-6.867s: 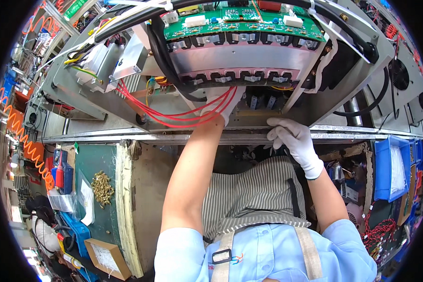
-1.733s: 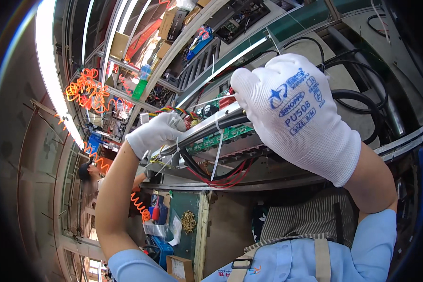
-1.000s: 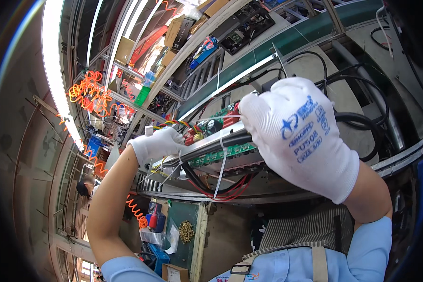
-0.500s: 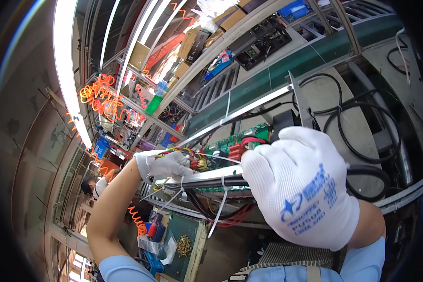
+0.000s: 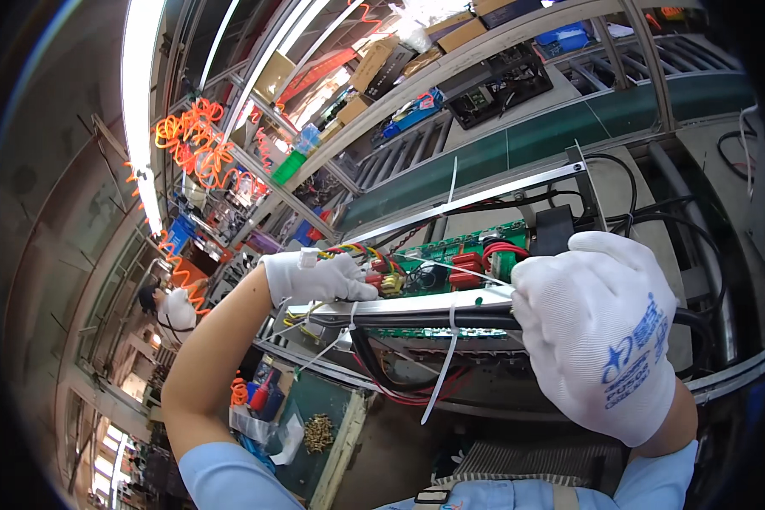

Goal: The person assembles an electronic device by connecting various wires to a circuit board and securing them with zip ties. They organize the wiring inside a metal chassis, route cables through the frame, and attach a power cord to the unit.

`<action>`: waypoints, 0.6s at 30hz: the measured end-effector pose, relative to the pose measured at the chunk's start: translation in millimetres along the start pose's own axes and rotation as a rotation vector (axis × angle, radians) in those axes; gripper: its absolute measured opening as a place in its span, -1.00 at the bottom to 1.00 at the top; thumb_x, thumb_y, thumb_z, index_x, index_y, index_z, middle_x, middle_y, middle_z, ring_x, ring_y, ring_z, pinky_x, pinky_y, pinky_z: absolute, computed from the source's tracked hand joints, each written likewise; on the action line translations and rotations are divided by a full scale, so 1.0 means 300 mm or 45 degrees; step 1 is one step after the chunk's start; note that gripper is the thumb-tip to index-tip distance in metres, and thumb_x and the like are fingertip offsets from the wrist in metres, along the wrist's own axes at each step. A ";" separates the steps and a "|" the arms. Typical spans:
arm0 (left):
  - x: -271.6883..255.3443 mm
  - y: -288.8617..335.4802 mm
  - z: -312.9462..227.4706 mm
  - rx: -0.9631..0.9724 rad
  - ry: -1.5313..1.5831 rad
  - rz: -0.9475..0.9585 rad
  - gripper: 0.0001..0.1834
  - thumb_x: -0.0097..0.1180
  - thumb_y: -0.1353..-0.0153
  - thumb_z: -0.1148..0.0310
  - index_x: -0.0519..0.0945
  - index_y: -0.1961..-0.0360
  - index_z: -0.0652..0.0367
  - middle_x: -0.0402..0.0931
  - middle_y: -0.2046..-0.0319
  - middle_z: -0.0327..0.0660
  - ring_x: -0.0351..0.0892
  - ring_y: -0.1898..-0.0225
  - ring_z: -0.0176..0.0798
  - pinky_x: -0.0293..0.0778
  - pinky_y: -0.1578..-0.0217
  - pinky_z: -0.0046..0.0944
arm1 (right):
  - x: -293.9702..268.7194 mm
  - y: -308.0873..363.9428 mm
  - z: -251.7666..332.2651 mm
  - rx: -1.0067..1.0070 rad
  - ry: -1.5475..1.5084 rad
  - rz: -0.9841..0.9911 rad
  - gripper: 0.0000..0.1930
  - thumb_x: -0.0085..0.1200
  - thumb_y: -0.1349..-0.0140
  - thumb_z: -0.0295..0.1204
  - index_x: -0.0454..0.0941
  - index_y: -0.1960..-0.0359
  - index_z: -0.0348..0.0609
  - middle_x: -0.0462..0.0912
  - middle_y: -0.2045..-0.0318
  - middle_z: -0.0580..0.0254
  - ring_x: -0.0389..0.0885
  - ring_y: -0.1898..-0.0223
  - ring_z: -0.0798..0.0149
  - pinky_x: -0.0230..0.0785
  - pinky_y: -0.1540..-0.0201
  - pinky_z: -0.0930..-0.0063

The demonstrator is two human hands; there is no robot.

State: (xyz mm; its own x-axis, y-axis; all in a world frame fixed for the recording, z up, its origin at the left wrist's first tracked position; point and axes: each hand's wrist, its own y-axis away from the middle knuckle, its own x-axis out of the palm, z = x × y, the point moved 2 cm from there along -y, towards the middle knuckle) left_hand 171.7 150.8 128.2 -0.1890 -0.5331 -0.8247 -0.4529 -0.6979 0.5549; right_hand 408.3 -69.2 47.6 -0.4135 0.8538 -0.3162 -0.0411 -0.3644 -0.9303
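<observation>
A long metal rail runs along the near side of a frame holding a green circuit board. Beneath the rail lie black cables, bound by white cable ties with long tails. My left hand, in a white knit glove, grips the rail's left part, fingertips beside a yellow component. In the matching printed glove, my right hand is closed at the rail's right part. A thin white cable tie stretches across the board to its fingers; the grip itself is hidden.
A green conveyor belt passes behind the frame, with an open black chassis beyond it. Coiled orange hoses hang at left. Brass-coloured small parts lie on a green bench at lower left. A person is farther left.
The view has shifted, so the frame sits farther right in the picture. My right hand has moved right relative to the board, and more of the cable tie shows. My left hand stays at the rail.
</observation>
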 end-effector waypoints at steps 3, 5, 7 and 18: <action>0.009 0.014 0.001 -0.008 -0.060 -0.038 -0.50 0.18 -0.31 0.11 0.47 0.66 0.25 0.27 0.73 -0.33 0.22 0.63 -0.41 0.20 0.55 -0.23 | -0.003 -0.005 0.014 0.024 -0.030 0.024 -0.78 0.25 0.00 -0.57 0.55 0.29 -0.05 0.61 0.45 0.32 0.60 0.41 0.20 0.42 0.01 0.25; 0.021 0.016 0.007 -0.010 -0.047 -0.041 -0.49 0.19 -0.29 0.08 0.49 0.65 0.27 0.30 0.74 -0.31 0.25 0.63 -0.38 0.24 0.54 -0.22 | -0.001 -0.006 0.016 0.027 -0.064 0.036 -0.77 0.25 0.00 -0.57 0.55 0.29 -0.05 0.61 0.45 0.31 0.60 0.41 0.20 0.42 0.01 0.25; 0.047 -0.001 0.031 0.226 -0.120 -0.274 -0.49 0.21 -0.27 0.06 0.49 0.65 0.25 0.31 0.74 -0.30 0.27 0.63 -0.38 0.26 0.53 -0.21 | -0.003 -0.008 0.021 0.036 -0.050 0.025 -0.77 0.25 0.01 -0.57 0.56 0.29 -0.06 0.62 0.44 0.30 0.61 0.40 0.20 0.42 0.01 0.25; 0.008 0.010 0.052 0.126 -0.162 -0.007 -0.53 0.22 -0.24 0.01 0.51 0.60 0.16 0.34 0.67 -0.37 0.25 0.59 -0.43 0.19 0.54 -0.31 | -0.017 -0.017 0.000 0.030 -0.125 -0.007 -0.82 0.23 0.02 -0.60 0.57 0.34 -0.15 0.62 0.45 0.19 0.61 0.37 0.05 0.45 0.06 0.17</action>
State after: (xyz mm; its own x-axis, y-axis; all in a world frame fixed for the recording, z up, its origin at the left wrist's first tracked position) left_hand 156.4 154.9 126.2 -0.2926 -0.4600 -0.8383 -0.5367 -0.6466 0.5421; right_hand 410.6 -71.7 54.1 -0.5003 0.8158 -0.2900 -0.0645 -0.3692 -0.9271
